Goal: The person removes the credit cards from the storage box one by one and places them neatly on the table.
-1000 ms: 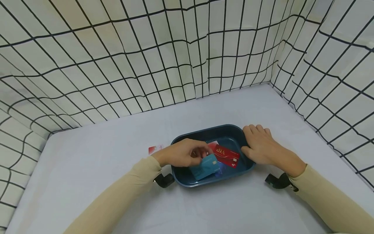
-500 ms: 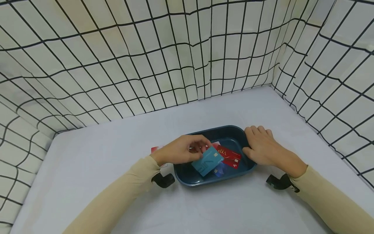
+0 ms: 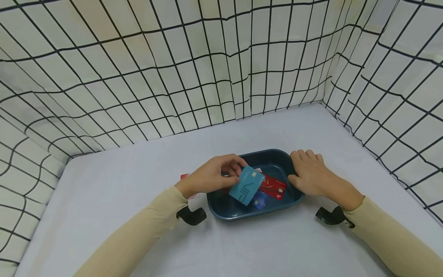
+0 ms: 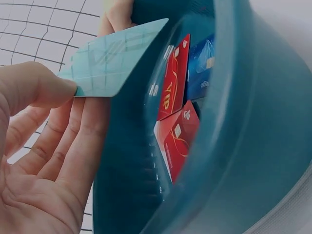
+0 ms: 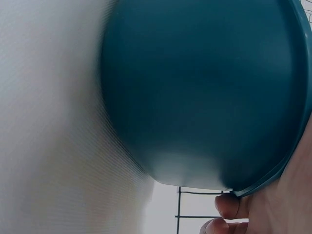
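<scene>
Left hand point(image 3: 211, 177) over the left end of a dark blue oval tray point(image 3: 277, 155), thumb and curled fingers point(image 4: 83, 141) pinching a teal card point(image 3: 247, 185) by its upper left corner. Card lifted clear of the tray floor, tilted, long edge running down to the right, chip near the top edge; seen from the left wrist as a pale teal sheet point(image 4: 114, 61) with the thumb tip pressed on its lower corner.

Right hand point(image 3: 311, 176) laid on the right end of the tray, fingers bent over the rim and thumb along the near side, gripping the wall. From the right wrist, only the tray's dark blue outer wall point(image 5: 204, 92) and two fingertips point(image 5: 229, 204) under the rim.

Inside the tray, flat on the floor: a red VIP card point(image 3: 273, 185) just right of the teal one, partly covered by it; a blue card point(image 3: 260, 200) below it, peeking out under the teal card's lower corner; another red card with a white patch point(image 4: 178, 141) plain in the left wrist view, lying beside the VIP card point(image 4: 170, 95) and the blue one point(image 4: 201, 66).

Tray resting on a white counter point(image 3: 138, 161), near its middle. One more red-and-white card point(image 3: 184, 176) flat on the counter just left of the left hand, mostly hidden by the wrist. Black camera mounts under both wrists point(image 3: 191, 216) point(image 3: 329, 216), beige sleeves point(image 3: 145, 231) up both forearms. Grid-patterned cloth point(image 3: 173, 69), black lines on cream, hung round the back and both sides.
</scene>
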Tool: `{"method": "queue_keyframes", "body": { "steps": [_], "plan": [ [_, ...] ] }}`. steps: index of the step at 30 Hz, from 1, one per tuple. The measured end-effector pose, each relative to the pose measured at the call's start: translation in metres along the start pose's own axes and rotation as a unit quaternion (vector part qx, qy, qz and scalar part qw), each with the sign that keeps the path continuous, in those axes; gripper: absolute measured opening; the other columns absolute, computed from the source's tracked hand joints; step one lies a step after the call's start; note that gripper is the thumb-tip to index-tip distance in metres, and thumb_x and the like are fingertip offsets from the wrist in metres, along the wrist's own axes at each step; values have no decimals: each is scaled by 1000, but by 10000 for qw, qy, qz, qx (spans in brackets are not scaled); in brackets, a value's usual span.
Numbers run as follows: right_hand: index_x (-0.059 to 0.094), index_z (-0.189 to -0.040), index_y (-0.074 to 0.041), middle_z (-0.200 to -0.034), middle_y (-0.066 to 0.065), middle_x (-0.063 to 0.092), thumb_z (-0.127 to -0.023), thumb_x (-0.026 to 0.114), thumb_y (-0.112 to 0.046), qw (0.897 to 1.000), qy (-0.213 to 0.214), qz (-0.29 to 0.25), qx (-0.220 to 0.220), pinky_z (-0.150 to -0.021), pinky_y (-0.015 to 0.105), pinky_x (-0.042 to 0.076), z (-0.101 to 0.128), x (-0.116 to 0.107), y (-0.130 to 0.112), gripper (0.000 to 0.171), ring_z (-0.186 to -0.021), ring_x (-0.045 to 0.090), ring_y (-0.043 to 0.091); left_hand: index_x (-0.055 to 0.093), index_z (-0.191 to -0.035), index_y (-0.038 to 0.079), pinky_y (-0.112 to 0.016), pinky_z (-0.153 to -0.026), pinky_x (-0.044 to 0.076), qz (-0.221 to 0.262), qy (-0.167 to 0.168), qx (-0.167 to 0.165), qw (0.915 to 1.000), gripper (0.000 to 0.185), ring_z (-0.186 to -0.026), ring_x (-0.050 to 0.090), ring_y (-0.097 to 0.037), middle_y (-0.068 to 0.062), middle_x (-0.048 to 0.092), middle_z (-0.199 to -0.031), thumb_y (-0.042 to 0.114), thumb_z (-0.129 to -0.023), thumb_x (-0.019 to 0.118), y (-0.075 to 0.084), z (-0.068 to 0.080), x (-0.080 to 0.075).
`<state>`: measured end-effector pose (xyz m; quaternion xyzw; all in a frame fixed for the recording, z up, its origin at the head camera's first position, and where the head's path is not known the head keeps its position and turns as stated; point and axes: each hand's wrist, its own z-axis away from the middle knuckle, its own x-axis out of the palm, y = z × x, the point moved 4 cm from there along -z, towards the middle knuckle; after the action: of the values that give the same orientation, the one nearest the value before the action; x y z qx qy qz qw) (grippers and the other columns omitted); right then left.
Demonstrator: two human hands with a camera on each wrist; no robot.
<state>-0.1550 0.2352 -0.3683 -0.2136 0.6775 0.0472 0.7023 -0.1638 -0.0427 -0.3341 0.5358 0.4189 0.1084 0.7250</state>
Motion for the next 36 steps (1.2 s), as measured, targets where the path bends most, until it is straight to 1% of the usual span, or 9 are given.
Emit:
{"method": "queue_keyframes", "body": {
  "steps": [2,5,9,12,20,24,26,31,36],
  "plan": [
    [48,-103,-6,-92,7,48,-89,57,-24,10000,-13,-7,14,-73,40,26,0,0,0,24,-88,39,27,59,-133,12,-32,-77,62,92,41,-13,9999,39,-95,66,-19,-10,64,-109,6,-95,62,1,2,0],
    [48,-103,-6,-92,8,48,-89,57,-24,10000,-41,-24,21,-73,40,26,0,0,-1,24,-88,39,27,59,-133,12,-32,-76,62,167,109,-56,9998,39,-96,66,-20,-10,64,-110,6,-95,62,1,4,-1],
    [48,-104,-6,-92,8,48,-89,58,-24,10000,-36,-31,13,-73,40,26,0,0,-1,25,-89,40,28,59,-133,15,-32,-81,61,297,179,-236,9991,38,-98,67,-20,-7,65,-110,8,-95,65,1,8,-2],
    [48,-104,-5,-92,8,49,-89,58,-24,10000,-26,-20,13,-73,40,26,0,0,-1,26,-89,40,28,58,-133,16,-37,-82,60,420,192,-338,9984,39,-98,66,-21,-7,65,-110,9,-95,65,0,11,-2],
    [50,-107,-4,-94,9,51,-89,59,-25,10000,3,-13,20,-73,40,27,0,1,-1,29,-90,42,29,58,-132,12,-46,-81,63,643,297,-280,9971,38,-91,66,-20,-9,65,-108,7,-96,67,-1,19,-2],
    [50,-106,-4,-94,9,51,-89,59,-25,10000,10,-18,6,-73,40,28,0,1,-1,28,-90,42,29,57,-132,11,-54,-81,62,946,400,-268,9944,39,-89,66,-21,-11,63,-107,5,-95,66,-1,24,-4],
    [50,-107,-4,-94,9,51,-89,60,-24,10000,7,-16,10,-73,40,28,0,2,-1,28,-90,42,29,57,-132,11,-51,-82,63,1069,489,-299,9926,39,-91,66,-21,-10,63,-108,5,-94,67,-1,26,-6],
    [50,-108,-3,-95,9,51,-89,60,-24,10000,-2,0,36,-74,41,28,0,2,-2,30,-91,43,29,57,-132,11,-38,-82,64,1342,687,-409,9877,41,-94,65,-20,-10,62,-111,6,-93,68,-1,31,-11],
    [50,-109,-3,-95,10,52,-89,59,-24,10000,-10,-10,53,-74,41,29,0,2,-2,30,-92,43,30,56,-133,10,-36,-83,64,1643,885,-495,9812,43,-93,66,-17,-10,59,-112,4,-92,68,0,37,-15]
  ]
}}
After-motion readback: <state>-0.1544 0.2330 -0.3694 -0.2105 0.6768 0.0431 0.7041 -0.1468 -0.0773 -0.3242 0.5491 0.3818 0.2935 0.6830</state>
